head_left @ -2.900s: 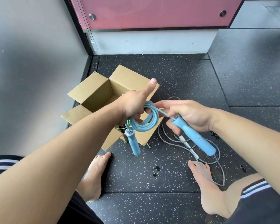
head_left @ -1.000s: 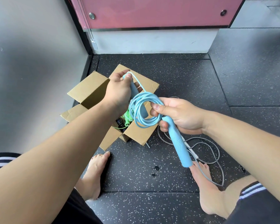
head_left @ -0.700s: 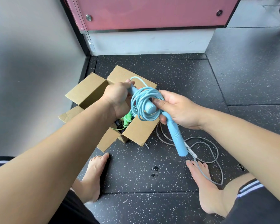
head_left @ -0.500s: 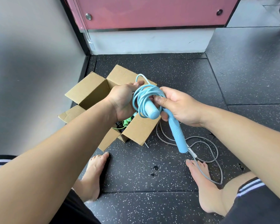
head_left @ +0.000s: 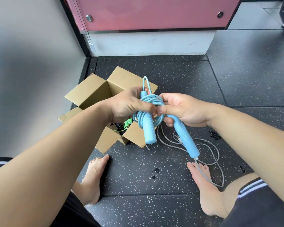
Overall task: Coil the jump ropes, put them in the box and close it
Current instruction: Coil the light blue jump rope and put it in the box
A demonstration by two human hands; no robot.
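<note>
A light blue jump rope (head_left: pixel 148 123) is coiled into a small bundle between both hands, above the open cardboard box (head_left: pixel 95 94). My left hand (head_left: pixel 129 105) grips the coil and the upper end of one blue handle, which passes through the loops and points down. My right hand (head_left: pixel 182 110) pinches the coil with thumb and fingers and holds the second blue handle (head_left: pixel 187 140), which slants down to the right. Inside the box I see a green rope (head_left: pixel 126 125) and something black. A grey jump rope (head_left: pixel 208 154) lies loose on the floor at the right.
The box stands with all flaps up near a grey wall on the left. A pink panel with a white base closes the far side. My bare feet (head_left: pixel 93 179) rest on the black speckled rubber floor below the box and the grey rope.
The first handle has been pushed through the coil and now hangs downward. Both hands have come together on the bundle, which looks tighter than before.
</note>
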